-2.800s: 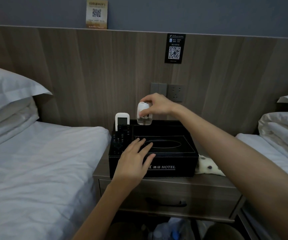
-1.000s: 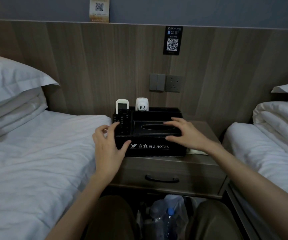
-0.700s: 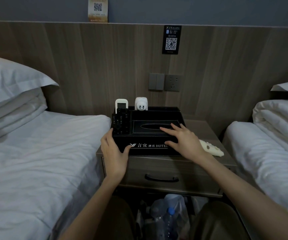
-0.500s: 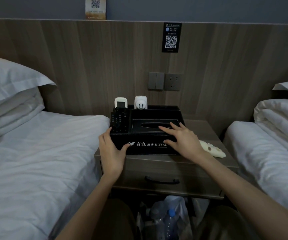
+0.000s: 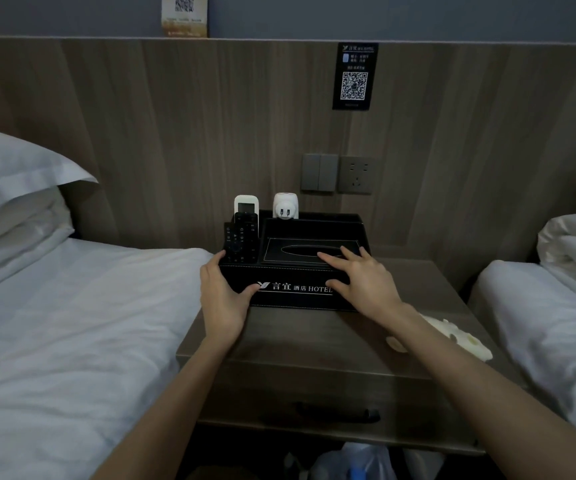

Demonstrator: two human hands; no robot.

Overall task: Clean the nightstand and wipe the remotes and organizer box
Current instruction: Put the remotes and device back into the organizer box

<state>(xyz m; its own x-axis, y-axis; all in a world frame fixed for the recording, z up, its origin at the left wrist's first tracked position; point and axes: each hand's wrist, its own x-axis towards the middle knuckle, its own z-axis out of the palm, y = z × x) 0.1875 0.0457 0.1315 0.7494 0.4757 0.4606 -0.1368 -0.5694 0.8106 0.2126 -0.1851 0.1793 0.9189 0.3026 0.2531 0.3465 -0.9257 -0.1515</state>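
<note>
Black organizer box [image 5: 293,299] pushed farther back on nightstand [image 5: 314,344]; left hand [image 5: 222,306] fingers grip corner, right hand [image 5: 364,284] fingers flat atop.

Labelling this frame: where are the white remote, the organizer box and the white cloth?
white remote [image 5: 246,203], head view, screen end.
organizer box [image 5: 290,301], head view, front panel under lettering.
white cloth [image 5: 459,336], head view, visible middle.

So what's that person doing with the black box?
A person is holding the box on the nightstand. The left hand grips its left front corner; the right hand rests flat on its top. The remotes and a white plug stand in its slots. A cloth lies on the nightstand's right side.
</note>
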